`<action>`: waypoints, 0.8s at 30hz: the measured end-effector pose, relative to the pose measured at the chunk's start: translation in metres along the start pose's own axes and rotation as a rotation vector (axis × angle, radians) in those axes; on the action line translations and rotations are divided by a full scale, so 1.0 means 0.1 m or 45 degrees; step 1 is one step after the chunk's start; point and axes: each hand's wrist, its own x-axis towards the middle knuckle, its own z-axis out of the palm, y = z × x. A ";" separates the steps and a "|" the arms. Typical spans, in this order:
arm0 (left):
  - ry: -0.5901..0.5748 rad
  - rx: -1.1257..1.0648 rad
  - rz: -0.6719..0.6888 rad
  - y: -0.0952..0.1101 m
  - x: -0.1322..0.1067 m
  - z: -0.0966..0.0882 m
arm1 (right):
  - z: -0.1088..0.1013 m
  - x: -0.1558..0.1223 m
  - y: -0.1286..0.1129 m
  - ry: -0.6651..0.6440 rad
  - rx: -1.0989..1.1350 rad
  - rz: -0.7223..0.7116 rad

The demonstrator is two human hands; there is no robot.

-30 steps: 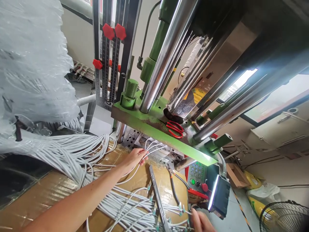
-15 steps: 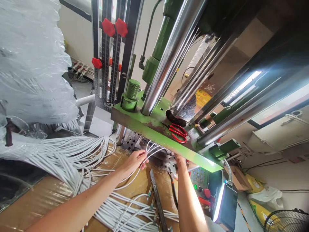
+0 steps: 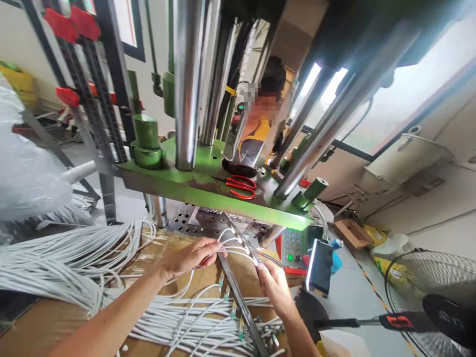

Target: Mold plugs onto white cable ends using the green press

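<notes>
My left hand (image 3: 193, 255) is closed, pinching several white cables (image 3: 229, 240) between thumb and fingers. Their far ends meet a narrow metal bar (image 3: 241, 240), which slants out from beneath the green press plate (image 3: 208, 194). At the near end of that bar, my right hand (image 3: 274, 283) is closed with its fingers around it. Below and between both hands, a second long metal bar (image 3: 238, 292) lies across the table. Cable ends with small greenish tips (image 3: 233, 308) sit beside it.
Red-handled scissors (image 3: 242, 186) lie on the press plate. Cable bundles (image 3: 92, 248) cover the table's left and front. A control panel (image 3: 293, 245), a lit lamp (image 3: 318, 267) and a fan (image 3: 431, 292) stand to the right. Behind the press columns is another person (image 3: 256, 134).
My right hand has come out from under the press plate, now gripping the metal bar. My left hand still holds the cables. The view has swung right, and a person shows behind the press.
</notes>
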 end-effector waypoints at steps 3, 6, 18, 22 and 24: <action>-0.105 0.135 -0.072 0.08 -0.05 0.16 | -0.06 -0.25 0.15 -0.021 0.222 0.140; -0.148 0.254 -0.103 0.09 -0.09 0.24 | -0.07 -0.42 0.23 -0.058 0.400 0.244; -0.168 0.278 -0.150 0.15 -0.38 0.40 | -0.03 -0.71 0.25 -0.136 0.619 0.308; -0.152 0.243 -0.163 0.12 -0.42 0.41 | -0.03 -0.73 0.25 -0.130 0.578 0.274; -0.143 0.230 -0.166 0.11 -0.43 0.41 | -0.03 -0.74 0.24 -0.120 0.532 0.256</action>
